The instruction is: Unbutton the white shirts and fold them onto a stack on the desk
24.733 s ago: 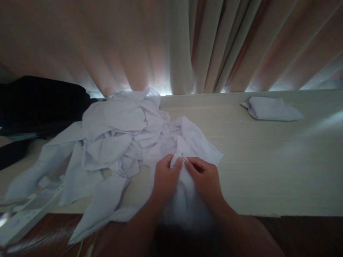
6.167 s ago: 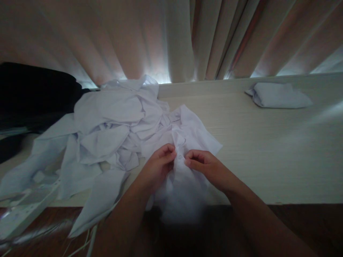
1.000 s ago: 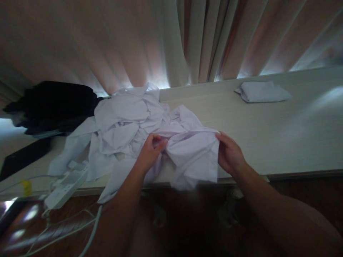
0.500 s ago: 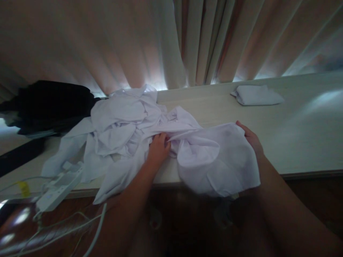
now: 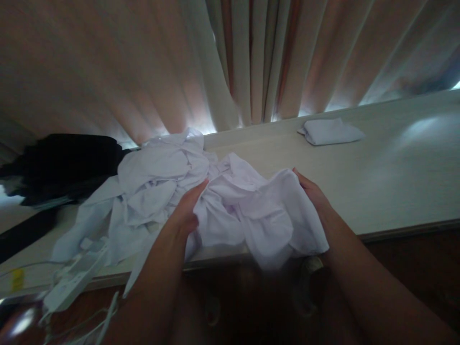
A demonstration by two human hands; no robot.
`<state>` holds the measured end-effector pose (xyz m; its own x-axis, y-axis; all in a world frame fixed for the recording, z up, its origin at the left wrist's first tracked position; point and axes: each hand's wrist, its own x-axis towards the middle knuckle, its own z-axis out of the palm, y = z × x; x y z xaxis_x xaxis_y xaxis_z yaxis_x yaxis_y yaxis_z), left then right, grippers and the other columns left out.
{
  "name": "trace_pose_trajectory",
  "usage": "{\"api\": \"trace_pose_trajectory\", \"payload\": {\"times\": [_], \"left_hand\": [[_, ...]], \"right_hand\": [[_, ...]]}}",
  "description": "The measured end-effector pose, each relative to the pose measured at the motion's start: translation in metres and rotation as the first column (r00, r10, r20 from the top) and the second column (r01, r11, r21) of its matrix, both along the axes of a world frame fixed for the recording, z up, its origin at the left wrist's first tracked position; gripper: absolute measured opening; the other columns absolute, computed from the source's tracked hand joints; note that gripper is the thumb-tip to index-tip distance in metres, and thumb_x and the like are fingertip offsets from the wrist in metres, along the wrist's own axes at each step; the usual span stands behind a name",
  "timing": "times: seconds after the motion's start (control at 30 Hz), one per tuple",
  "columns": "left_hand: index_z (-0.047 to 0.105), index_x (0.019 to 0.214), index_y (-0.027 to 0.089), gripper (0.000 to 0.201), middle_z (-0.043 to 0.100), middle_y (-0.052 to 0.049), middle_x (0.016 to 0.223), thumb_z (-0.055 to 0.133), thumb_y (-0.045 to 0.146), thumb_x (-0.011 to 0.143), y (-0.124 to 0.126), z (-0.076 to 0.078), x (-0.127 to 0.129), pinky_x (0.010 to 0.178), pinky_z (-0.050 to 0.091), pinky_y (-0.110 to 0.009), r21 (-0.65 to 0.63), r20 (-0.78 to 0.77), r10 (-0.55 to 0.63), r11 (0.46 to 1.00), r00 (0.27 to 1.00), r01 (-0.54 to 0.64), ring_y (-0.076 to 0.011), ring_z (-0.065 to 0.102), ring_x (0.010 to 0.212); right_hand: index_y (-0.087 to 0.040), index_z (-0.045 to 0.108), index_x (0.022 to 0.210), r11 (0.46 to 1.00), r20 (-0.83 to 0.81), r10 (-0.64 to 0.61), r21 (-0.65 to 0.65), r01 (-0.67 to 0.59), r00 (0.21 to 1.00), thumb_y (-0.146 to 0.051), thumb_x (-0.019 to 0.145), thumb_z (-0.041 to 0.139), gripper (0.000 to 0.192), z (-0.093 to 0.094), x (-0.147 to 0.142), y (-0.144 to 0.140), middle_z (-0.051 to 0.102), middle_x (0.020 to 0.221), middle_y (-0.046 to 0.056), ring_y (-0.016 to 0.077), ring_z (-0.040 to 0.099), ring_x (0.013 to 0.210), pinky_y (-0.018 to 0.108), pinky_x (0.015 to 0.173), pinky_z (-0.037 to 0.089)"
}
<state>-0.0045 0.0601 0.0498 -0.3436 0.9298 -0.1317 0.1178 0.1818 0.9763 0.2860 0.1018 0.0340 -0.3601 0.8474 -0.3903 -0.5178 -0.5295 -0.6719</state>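
Dim curtains [image 5: 251, 62] are drawn behind a pale table [image 5: 388, 187]. Just below centre, toward five o'clock, a white garment [image 5: 258, 206] is spread between two hands, its lower folds draped past the table's front edge. Near three o'clock, one edge is grasped by the right hand [image 5: 316, 196], its fingers mostly covered by cloth. At eight o'clock, the opposite edge is met by the left hand [image 5: 187, 206]; whether its hidden fingers are clenched cannot be told. Both sides are probably supported so the fabric does not slump. White clothes [image 5: 154, 167] are heaped at nine o'clock. At two o'clock a folded bundle [image 5: 330, 132] is set well apart, perhaps to avoid mixing.
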Motion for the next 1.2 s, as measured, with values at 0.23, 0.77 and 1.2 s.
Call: {"api": "trace_pose_trajectory", "payload": {"times": [0.23, 0.77, 1.2], "left_hand": [[0.068, 0.118, 0.019, 0.042, 0.076, -0.009, 0.108, 0.066, 0.033, 0.078, -0.018, -0.031, 0.045, 0.073, 0.059, -0.035, -0.061, 0.176, -0.177, 0.980, 0.968, 0.190, -0.0245, 0.073, 0.086], [0.067, 0.076, 0.019, 0.032, 0.067, -0.001, 0.075, 0.054, 0.044, 0.091, -0.028, -0.034, 0.067, 0.066, 0.048, -0.027, 0.051, -0.246, -0.266, 0.957, 0.932, 0.287, -0.0173, 0.059, 0.074], [0.064, 0.076, 0.020, 0.034, 0.063, 0.000, 0.072, 0.049, 0.043, 0.095, -0.043, -0.025, 0.076, 0.062, 0.041, -0.026, 0.079, -0.296, -0.308, 0.935, 0.904, 0.344, -0.0158, 0.055, 0.070]], "right_hand": [[-0.019, 0.074, 0.090, 0.969, 0.087, -0.038, 0.248, 0.015, 0.995, -0.042, 0.080, 0.069, 0.026, -0.011, -0.017, -0.003, 0.078, 0.083, 0.009, 0.0284, 0.074, 0.078, 0.041, 0.075, 0.060], [-0.020, 0.077, 0.089, 0.886, 0.344, -0.243, 0.460, 0.064, 0.907, -0.042, 0.081, 0.074, 0.023, -0.032, -0.067, -0.055, 0.074, 0.077, 0.002, 0.0149, 0.063, 0.065, 0.024, 0.057, 0.048], [-0.027, 0.079, 0.100, 0.715, 0.521, -0.440, 0.696, -0.065, 0.731, -0.036, 0.087, 0.070, 0.018, -0.035, -0.061, -0.071, 0.078, 0.096, 0.002, 0.0234, 0.073, 0.086, 0.037, 0.081, 0.060]]}}
